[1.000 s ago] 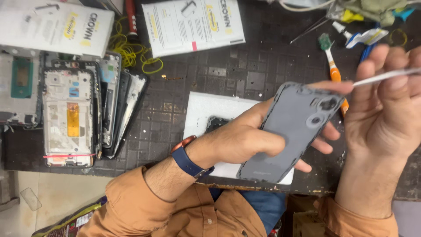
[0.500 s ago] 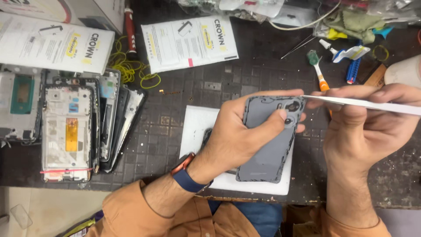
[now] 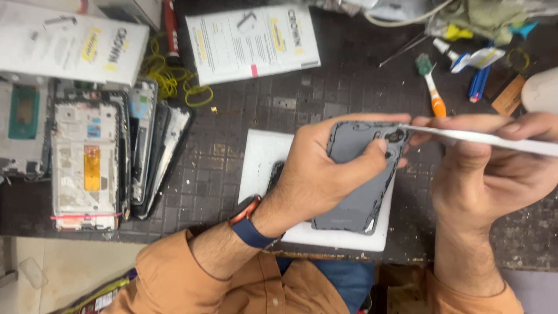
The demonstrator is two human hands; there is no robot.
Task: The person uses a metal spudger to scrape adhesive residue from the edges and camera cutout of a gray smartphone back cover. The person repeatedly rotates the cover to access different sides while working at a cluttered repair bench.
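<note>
My left hand [image 3: 325, 168] grips a grey phone back cover [image 3: 360, 192], inner side up, thumb pressed near its camera cutout. The cover lies over a white pad [image 3: 261, 157] on the dark work mat. My right hand [image 3: 494, 168] holds thin white tweezers [image 3: 482, 138] level, the tip touching the camera cutout at the cover's upper right. A blue and orange band sits on my left wrist. A dark part under my left hand is mostly hidden.
A stack of phone frames and screens [image 3: 104, 157] lies at the left. White leaflets [image 3: 256, 40] and a white box [image 3: 70, 43] lie at the back, by yellow rubber bands [image 3: 168, 78]. An orange-handled brush [image 3: 431, 87] and blue pens [image 3: 478, 81] lie far right.
The cover has come down from a raised tilt to lie flat on the white pad. My right hand has lowered and brought the tweezers' tip to the camera cutout.
</note>
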